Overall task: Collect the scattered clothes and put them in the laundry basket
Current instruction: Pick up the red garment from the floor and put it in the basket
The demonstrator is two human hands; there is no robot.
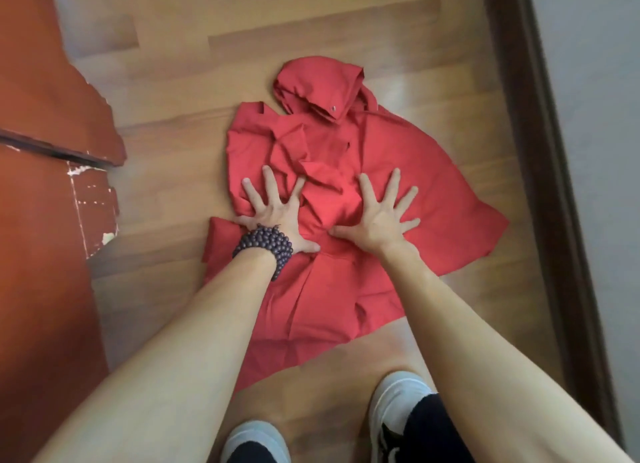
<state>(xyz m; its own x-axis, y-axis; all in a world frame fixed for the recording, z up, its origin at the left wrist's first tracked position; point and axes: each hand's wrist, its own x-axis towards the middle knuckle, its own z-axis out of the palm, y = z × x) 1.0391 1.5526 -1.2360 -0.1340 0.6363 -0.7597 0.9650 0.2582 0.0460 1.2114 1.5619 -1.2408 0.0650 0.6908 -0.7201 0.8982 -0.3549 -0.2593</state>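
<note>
A red hooded garment [408,171] lies crumpled and spread on the wooden floor, its hood at the far end. My left hand [277,213], with a dark bead bracelet on the wrist, lies flat on the garment's left part, fingers spread. To its right, my right hand [379,216] also rests palm down on the cloth with fingers apart. Neither hand has cloth gathered in it. No laundry basket is in view.
A red-brown wooden furniture piece [45,171] with chipped paint stands along the left. A dark baseboard [540,151] and a pale wall [595,81] run down the right. My two feet in light shoes [398,403] stand at the bottom on the wooden floor [166,192].
</note>
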